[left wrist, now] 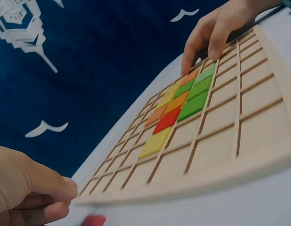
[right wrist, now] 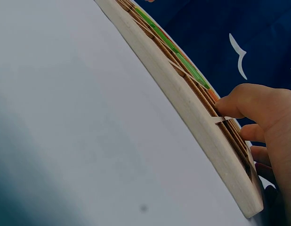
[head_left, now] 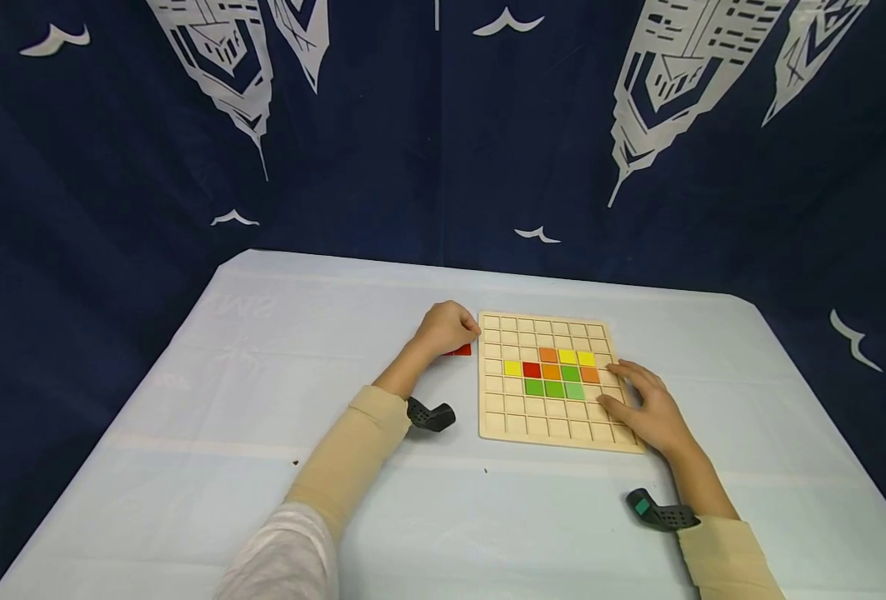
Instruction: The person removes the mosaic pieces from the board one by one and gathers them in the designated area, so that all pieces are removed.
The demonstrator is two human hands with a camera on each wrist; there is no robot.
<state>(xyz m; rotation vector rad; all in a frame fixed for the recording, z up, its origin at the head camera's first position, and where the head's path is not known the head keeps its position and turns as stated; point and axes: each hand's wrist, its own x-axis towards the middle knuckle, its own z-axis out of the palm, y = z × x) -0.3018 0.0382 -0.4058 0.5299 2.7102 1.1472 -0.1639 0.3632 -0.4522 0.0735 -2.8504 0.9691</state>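
Observation:
A wooden grid board (head_left: pixel 503 425) lies flat on the table, with several yellow, orange, red and green square tiles (head_left: pixel 553 389) set in its middle cells. My left hand (head_left: pixel 446 327) is by the board's upper left edge, thumb and fingertips brought together. Whether something small sits between them is hidden. Red tiles (head_left: pixel 460 350) lie on the table just under that hand, partly covered by it; one red tile (left wrist: pixel 93 220) shows blurred in the left wrist view. My right hand (head_left: pixel 653 408) rests on the board's right side, thumb (right wrist: pixel 235 104) and fingers spread apart on its surface.
The white-covered table (head_left: pixel 187 467) extends around the board. Behind it hangs a dark blue curtain (head_left: pixel 412 167) with white building and bird prints. Black wrist devices (head_left: pixel 431 415) sit on both forearms. A small dark speck (head_left: pixel 296 462) lies at left.

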